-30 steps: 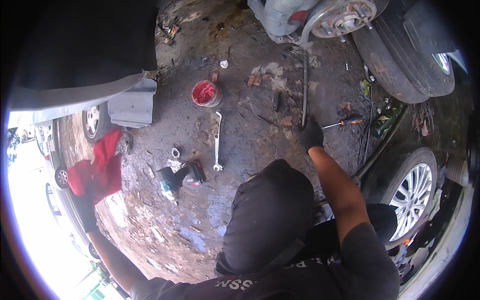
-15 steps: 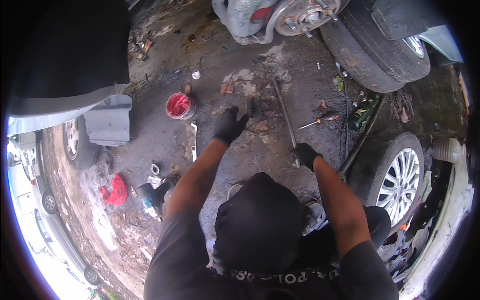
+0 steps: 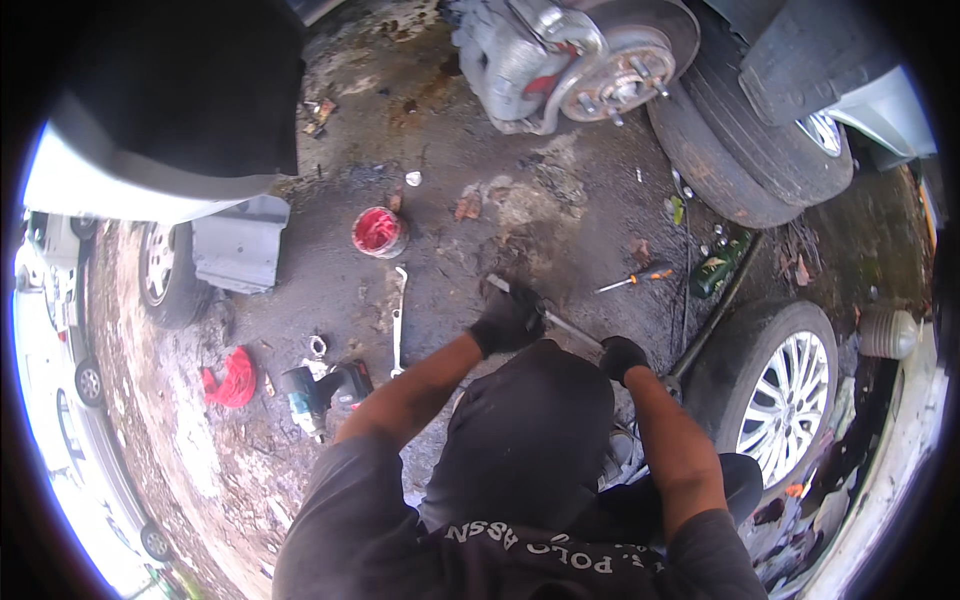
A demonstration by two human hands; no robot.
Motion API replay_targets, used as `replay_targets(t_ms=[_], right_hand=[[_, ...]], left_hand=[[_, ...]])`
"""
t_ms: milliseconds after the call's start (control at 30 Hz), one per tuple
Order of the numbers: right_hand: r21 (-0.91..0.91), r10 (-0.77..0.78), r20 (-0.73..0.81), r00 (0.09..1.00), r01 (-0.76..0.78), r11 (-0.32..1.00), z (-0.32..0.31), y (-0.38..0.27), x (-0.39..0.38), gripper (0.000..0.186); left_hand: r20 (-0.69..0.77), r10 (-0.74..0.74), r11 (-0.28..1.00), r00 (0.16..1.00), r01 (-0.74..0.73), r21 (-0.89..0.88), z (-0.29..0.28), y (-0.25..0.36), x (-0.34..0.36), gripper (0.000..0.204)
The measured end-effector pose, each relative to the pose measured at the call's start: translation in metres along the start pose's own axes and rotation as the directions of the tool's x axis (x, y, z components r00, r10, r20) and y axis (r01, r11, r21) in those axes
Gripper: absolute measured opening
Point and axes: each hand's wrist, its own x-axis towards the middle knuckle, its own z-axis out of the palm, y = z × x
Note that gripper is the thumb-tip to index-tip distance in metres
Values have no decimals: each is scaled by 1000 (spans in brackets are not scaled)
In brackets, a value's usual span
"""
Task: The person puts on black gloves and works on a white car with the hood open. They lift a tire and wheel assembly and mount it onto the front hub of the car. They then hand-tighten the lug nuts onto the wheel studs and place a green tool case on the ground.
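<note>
The gloved left hand [image 3: 510,318] curls closed, slightly farther out than the closed right hand [image 3: 622,357]. The left forearm [image 3: 425,385] slants far and right, the right forearm [image 3: 672,430] far and left.

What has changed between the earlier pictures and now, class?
The left hand has let go of the red cloth, which lies on the ground, and moved right to grip the metal bar. The right hand still holds the bar, whose far end has swung left. The tub, screwdriver and wrench stay put.

Overexposed daylight at left; ground [image 3: 330,260] in muted shade; straight edges bowed toward the dark fisheye rim.
</note>
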Motion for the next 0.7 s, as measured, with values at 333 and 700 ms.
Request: replay_targets(t_ms=[333,700], right_hand=[[-100,-657,-63,752,650,753,-61,-114,32,21],[-49,-579,-50,813,577,815,-177,21,49,46]], left_hand=[[259,-614,715,746,664,-217,23,-16,-93,40],[-161,-926,376,341,795,-476,-1,34,-325,31]])
